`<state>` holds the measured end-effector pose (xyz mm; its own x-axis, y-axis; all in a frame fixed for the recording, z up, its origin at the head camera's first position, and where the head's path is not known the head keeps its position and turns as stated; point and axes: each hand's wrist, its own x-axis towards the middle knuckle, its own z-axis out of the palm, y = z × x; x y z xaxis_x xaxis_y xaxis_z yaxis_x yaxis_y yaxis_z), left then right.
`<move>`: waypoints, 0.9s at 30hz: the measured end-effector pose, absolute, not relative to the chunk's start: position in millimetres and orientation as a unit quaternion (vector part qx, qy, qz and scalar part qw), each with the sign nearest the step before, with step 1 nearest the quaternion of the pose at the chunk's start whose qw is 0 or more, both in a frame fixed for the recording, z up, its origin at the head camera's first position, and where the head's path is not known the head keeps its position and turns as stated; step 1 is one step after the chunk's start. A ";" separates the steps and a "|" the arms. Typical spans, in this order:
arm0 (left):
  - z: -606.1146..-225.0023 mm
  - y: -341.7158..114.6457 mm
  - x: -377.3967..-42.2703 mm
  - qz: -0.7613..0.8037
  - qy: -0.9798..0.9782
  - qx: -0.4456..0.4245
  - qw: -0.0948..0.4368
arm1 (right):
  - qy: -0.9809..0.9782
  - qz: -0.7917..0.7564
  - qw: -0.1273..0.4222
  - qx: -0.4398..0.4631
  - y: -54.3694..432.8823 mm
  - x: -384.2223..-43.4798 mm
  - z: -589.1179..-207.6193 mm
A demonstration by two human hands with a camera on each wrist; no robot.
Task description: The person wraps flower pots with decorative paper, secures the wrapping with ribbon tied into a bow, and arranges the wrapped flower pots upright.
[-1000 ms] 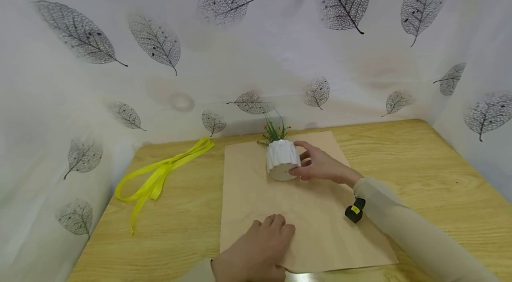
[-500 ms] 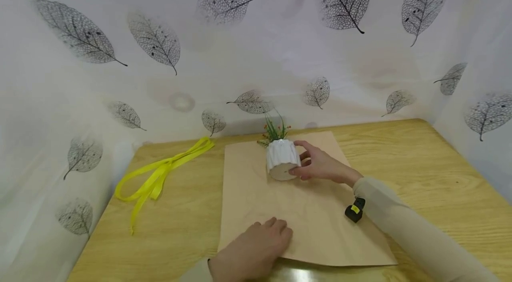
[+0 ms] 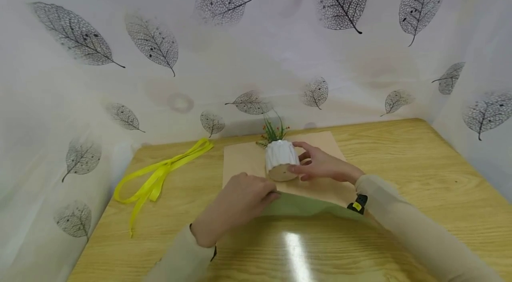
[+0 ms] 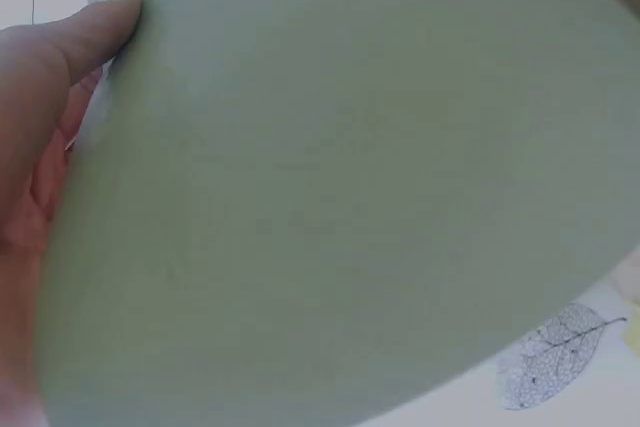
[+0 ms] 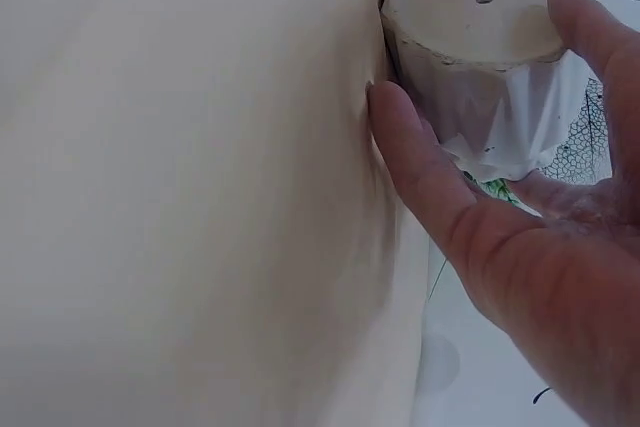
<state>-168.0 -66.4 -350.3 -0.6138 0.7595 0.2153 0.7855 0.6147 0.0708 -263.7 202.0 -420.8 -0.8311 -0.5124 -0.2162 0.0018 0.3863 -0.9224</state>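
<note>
Well beyond the fingers I see a white cloth backdrop (image 3: pixel 280 64) printed with black skeleton leaves, and below it a pale wood-grain desk (image 3: pixel 420 175) spreads under and around both hands. On it lies a broad sheet of tan paper (image 3: pixel 240 157) with a green underside, its far part flat past the left fingers. The left hand (image 3: pixel 240 202) pinches its raised near edge, thumb on the green face. Left of those fingers, well apart, lies a loose bright yellow flat ribbon (image 3: pixel 164 171). The right hand (image 3: pixel 324 166) has its fingers curved round the right side of a white fluted ceramic-looking pot (image 3: pixel 281 154), clamped on it. I find that pot lying on its side on the paper, base towards the camera, just beyond the left fingertips. Past the right fingers, thin green leaves with tiny red blooms (image 3: pixel 273 131) poke from its mouth. I'd judge the work early: pot laid and steadied, near edge lifted, but paper not yet round the pot, ribbon unused.
</note>
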 end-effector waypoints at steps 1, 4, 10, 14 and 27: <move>-348.8 -66.2 -172.3 -0.074 -0.895 -0.431 0.092 | 0.796 -0.527 0.248 -0.166 203.0 -263.7 -419.3; -346.5 -65.4 -182.9 -0.069 -0.900 -0.419 0.092 | 0.797 -0.510 0.269 -0.180 206.2 -264.1 -413.2; -345.8 -65.7 -200.1 -0.092 -0.909 -0.404 0.050 | 0.797 -0.483 0.307 -0.192 219.4 -263.0 -398.8; -344.6 -66.6 -211.6 -0.116 -0.913 -0.389 -0.028 | 0.799 -0.480 0.307 -0.192 225.3 -261.2 -395.7; -346.3 -63.0 -224.1 -0.166 -0.899 -0.397 -0.078 | 0.805 -0.474 0.290 -0.210 222.1 -266.9 -400.1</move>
